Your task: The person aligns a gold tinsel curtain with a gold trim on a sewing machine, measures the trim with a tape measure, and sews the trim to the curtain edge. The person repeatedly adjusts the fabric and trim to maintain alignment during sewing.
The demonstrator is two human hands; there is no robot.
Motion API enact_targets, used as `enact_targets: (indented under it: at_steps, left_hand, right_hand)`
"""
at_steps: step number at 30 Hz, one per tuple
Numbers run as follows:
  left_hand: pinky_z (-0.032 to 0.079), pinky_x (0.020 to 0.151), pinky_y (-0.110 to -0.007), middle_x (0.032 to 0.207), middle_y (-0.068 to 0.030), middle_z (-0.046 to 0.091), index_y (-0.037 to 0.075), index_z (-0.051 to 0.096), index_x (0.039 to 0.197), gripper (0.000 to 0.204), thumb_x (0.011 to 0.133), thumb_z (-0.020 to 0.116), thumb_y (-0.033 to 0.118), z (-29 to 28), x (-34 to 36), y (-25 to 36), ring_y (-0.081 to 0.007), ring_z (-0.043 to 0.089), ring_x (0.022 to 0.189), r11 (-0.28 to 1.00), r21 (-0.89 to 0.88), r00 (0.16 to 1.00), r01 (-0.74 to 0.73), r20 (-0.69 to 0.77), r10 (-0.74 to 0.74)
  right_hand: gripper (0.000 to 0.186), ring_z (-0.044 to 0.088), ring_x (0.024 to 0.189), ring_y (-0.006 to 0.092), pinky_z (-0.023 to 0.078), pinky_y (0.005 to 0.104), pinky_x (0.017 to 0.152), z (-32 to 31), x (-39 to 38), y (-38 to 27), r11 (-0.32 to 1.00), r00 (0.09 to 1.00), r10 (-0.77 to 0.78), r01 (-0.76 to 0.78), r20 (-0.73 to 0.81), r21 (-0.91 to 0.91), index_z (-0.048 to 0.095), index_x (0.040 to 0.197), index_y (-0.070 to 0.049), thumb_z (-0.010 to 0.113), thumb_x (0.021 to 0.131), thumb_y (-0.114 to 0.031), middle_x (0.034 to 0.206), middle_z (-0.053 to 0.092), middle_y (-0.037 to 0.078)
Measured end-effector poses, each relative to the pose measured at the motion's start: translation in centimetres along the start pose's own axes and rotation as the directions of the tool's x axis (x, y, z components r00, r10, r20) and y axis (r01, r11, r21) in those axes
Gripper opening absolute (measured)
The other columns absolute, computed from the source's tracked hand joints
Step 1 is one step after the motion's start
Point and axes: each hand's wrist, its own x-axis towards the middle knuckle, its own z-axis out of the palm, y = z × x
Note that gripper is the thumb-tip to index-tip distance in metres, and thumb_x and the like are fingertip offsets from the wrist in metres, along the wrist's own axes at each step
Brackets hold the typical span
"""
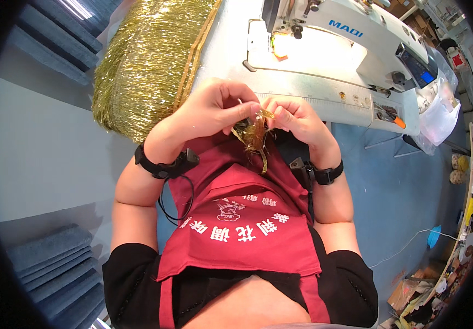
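Close together above my lap, both hands pinch a small piece of gold tinsel fringe point(255, 137). My left hand point(214, 109) grips its upper edge between thumb and forefinger. From the other side my right hand point(298, 119) pinches the same edge with thumb and fingertips. Loose strands and a narrow gold band dangle below the fingers, in front of the red apron point(236, 214). Beside my left hand, a large bundle of gold tinsel fringe point(143, 66) lies over the table's left part, its woven edge toward the right.
A white sewing machine point(352, 38) stands on the white table point(302, 82) ahead, its lamp lit. Set into the table's right end is a small tray point(386, 114) with tools, one orange-handled. A white plastic bag point(438, 118) hangs beyond it. Blue folded cloth point(55, 268) lies at left.
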Motion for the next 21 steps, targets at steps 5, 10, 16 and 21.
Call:
enact_targets:
  at_steps: [5,10,16,21]
  left_hand:
    - [0.045,0.060,-0.021,0.082,0.0007,0.065,-0.002,0.068,0.097,0.005,0.097,0.067,0.002,-3.2,-1.2,1.4,-0.0032,0.057,0.072,0.836,0.524,0.947,-0.163,-0.155,0.282]
    - [0.045,0.063,-0.024,0.082,-0.0019,0.064,-0.003,0.067,0.100,0.009,0.097,0.068,0.006,-7.7,-1.1,3.7,-0.0072,0.055,0.074,0.654,0.743,0.862,-0.140,-0.233,0.450]
    - [0.047,0.065,-0.030,0.084,-0.0083,0.065,-0.001,0.067,0.100,0.009,0.095,0.069,0.007,-7.3,0.0,5.5,-0.0186,0.059,0.072,0.466,0.845,0.820,-0.261,-0.060,0.570]
    - [0.048,0.062,-0.034,0.082,-0.0117,0.066,0.002,0.068,0.100,0.011,0.093,0.070,0.010,-6.1,0.2,5.8,-0.0268,0.061,0.069,0.373,0.837,0.752,-0.400,0.067,0.656]
  right_hand:
    - [0.032,0.055,0.085,0.0057,0.045,0.0223,0.077,0.2,-0.3,-0.5,0.958,0.991,-0.112,0.088,-0.075,-0.271,0.068,0.095,-0.002,0.057,0.108,-0.028,0.092,0.061,-0.004]
    - [0.017,0.051,0.073,0.0026,0.042,0.0202,0.064,0.8,-3.0,-1.6,0.981,0.960,0.156,-0.178,-0.231,-0.077,0.067,0.097,-0.004,0.068,0.101,-0.021,0.090,0.058,-0.006]
    - [0.018,0.052,0.057,0.0035,0.043,0.0222,0.047,2.5,-3.0,-0.3,0.872,0.877,0.289,-0.407,-0.385,-0.272,0.064,0.094,-0.003,0.064,0.102,-0.018,0.079,0.058,0.000]
    - [0.022,0.059,0.057,0.0078,0.050,0.0239,0.046,2.2,-2.3,2.1,0.921,0.830,0.250,-0.364,-0.499,-0.143,0.062,0.098,-0.001,0.055,0.106,-0.020,0.078,0.061,0.002]
